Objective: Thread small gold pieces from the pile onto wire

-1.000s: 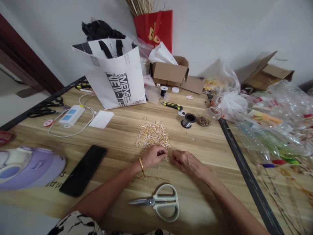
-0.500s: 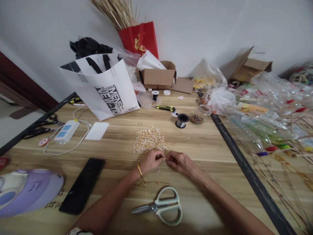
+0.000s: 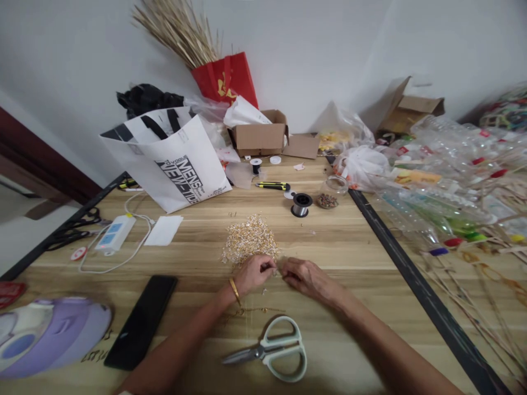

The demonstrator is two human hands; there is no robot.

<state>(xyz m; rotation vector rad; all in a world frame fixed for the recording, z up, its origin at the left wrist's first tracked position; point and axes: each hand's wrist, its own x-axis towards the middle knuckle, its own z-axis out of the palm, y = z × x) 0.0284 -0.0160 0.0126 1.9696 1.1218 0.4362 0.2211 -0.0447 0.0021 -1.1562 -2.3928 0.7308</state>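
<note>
Facing hands nearly closed, hold unclear, beside glittery pile; open tabletop rightward to black strip.

Both hands curled, close together

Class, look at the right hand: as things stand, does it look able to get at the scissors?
Probably yes. The scissors lie closer to the person than the right hand, with nothing covering them. The gold chain lies beyond them, not across, though the hand is curled and may be occupied.
</note>
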